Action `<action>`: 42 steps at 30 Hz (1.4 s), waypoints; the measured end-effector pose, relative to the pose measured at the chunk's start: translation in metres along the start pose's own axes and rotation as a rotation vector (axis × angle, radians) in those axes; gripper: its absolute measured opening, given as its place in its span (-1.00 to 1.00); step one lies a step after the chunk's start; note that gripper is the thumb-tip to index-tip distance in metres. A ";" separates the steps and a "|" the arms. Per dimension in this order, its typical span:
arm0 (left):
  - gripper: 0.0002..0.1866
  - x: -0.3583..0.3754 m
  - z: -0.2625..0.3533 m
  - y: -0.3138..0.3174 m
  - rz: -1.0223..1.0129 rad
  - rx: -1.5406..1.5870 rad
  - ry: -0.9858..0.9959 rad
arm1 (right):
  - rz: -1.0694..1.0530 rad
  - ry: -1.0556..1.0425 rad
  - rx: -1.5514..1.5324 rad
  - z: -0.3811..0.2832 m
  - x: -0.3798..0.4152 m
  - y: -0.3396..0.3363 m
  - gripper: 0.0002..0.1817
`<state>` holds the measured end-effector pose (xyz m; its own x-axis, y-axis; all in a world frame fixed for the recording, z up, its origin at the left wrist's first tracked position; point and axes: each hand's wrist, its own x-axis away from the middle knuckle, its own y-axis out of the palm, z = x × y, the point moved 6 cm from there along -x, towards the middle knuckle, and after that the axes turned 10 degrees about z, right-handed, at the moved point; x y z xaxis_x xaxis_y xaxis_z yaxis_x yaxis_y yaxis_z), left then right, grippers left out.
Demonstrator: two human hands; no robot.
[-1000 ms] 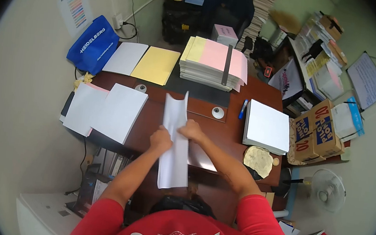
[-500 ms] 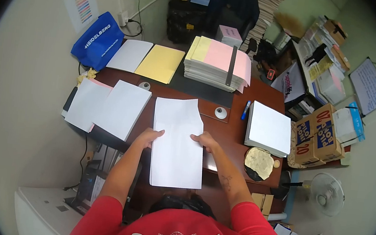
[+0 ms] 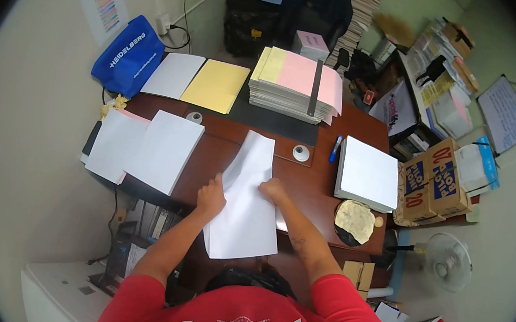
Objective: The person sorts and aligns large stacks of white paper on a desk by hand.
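A stack of white paper lies between my hands over the desk's front edge, bent and creased towards its upper left. My left hand is closed on the stack's left edge, knuckles up. On the right edge, my right hand grips the same paper with curled fingers. Left of the hands are a white paper stack and another white stack with a pink sheet under it. To the right, a thick white stack sits beside a blue marker.
Behind the hands stands a tall pile of pink and yellow paper with a dark strip on it. A yellow sheet, a blue bag, a round cream-coloured pad, cardboard boxes and a fan surround the work area.
The paper between my hands was flat and straight; now it is bent, its top narrowed. My left hand has moved right and turned knuckles up, and my right hand has curled over the right edge.
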<state>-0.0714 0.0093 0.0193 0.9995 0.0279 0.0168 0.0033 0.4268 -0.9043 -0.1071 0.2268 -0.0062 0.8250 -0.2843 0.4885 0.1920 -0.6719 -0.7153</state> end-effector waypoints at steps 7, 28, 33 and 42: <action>-0.61 -0.037 0.045 -0.011 -0.124 0.026 -0.028 | 0.073 -0.125 0.183 -0.034 0.006 -0.010 -0.51; -0.50 0.015 0.055 -0.020 -0.098 0.237 -0.177 | 0.258 -0.427 0.008 -0.005 0.074 -0.002 -0.60; -0.62 0.014 -0.019 0.015 -0.333 1.067 -0.460 | -0.265 0.049 -0.894 0.047 0.055 -0.006 -0.62; -0.69 0.012 -0.049 -0.014 -0.170 1.203 -0.332 | -0.193 -0.205 -0.755 0.008 0.064 -0.029 -0.71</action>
<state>-0.0583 -0.0407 0.0112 0.9326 0.0430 0.3584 -0.0755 0.9942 0.0772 -0.0559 0.2333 0.0417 0.9092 -0.0338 0.4150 -0.0093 -0.9981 -0.0609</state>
